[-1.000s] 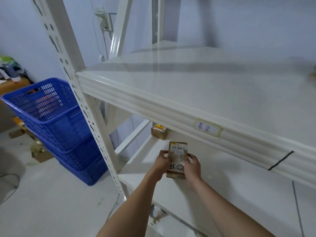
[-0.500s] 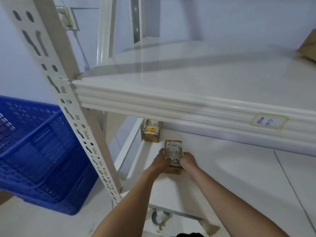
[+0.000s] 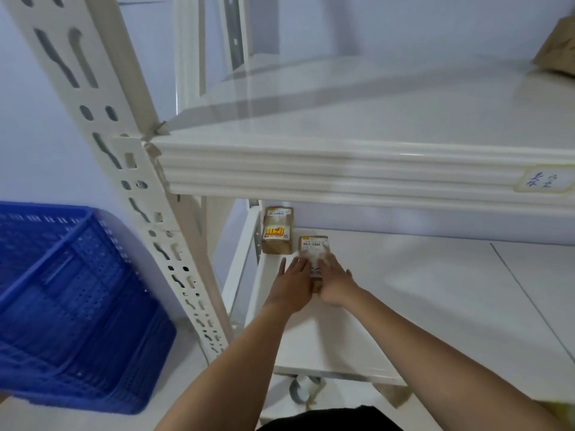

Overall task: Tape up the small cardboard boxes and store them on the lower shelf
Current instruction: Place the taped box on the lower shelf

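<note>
Small box (image 3: 314, 248) on white lower shelf (image 3: 404, 306)

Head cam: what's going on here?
A person is putting a small cardboard box on the lower shelf, beside another box at the back left corner. The left hand and right hand lie on it with straight fingers. A blue crate stands left of the rack.
</note>
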The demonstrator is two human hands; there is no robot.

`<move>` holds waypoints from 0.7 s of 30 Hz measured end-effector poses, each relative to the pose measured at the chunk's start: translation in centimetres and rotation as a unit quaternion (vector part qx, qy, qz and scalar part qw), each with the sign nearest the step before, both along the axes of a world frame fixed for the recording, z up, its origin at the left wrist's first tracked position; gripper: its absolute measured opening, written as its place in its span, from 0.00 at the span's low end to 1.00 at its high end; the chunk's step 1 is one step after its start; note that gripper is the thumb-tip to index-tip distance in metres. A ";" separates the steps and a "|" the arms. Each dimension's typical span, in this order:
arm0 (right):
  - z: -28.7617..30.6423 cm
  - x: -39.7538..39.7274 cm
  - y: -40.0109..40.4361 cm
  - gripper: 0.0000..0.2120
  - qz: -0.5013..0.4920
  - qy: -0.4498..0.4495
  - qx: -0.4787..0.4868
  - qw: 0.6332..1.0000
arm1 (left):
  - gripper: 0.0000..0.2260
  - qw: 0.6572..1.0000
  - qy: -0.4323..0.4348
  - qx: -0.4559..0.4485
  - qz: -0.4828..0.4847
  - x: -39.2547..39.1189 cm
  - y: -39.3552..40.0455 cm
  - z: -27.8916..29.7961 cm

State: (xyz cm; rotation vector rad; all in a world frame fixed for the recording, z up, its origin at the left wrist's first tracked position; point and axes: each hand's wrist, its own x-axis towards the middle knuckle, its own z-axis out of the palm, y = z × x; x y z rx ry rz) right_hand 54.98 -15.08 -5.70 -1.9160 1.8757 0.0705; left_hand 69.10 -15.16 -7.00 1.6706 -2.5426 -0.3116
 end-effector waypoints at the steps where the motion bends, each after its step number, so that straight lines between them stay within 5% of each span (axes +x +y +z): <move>1: 0.1 0.1 -0.6 0.40 -0.010 0.010 0.013 1.000 | 0.27 1.000 -0.013 0.000 0.006 0.1 -0.5 0.1; 9: 0.8 1.0 -5.8 0.37 0.013 -0.020 -0.001 1.000 | 0.30 0.994 -0.081 0.039 0.057 -0.8 -4.9 0.8; 21: -0.1 1.8 -10.9 0.41 0.001 0.001 -0.009 1.000 | 0.26 0.994 -0.024 0.020 0.101 -0.8 -8.8 0.8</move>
